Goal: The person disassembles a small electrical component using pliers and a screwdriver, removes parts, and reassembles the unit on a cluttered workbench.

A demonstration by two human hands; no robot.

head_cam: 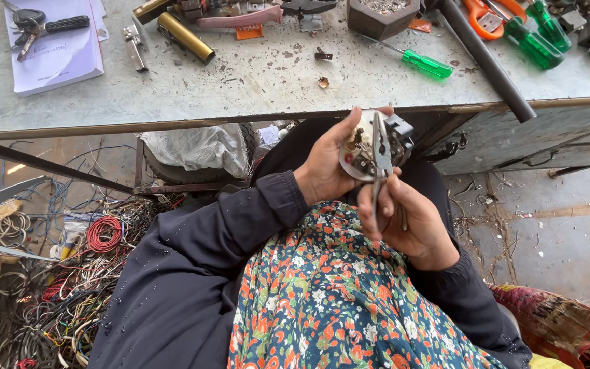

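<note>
Below the cluttered desk (pixel 254 82), the left hand (pixel 326 171) gripped a round electrical part (pixel 360 154), fingers clamped on it, while the right hand (pixel 411 222), fingers closed around pliers (pixel 380 160), worked its face.

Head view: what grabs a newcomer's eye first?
At centre, the left hand cups a round whitish electrical part with a black housing, while the right hand works pliers into it, just below the bench edge. Above, the scuffed grey workbench carries green-handled screwdrivers on the right and keys on a notebook on the left. A tangle of loose wires fills the floor at lower left.
</note>
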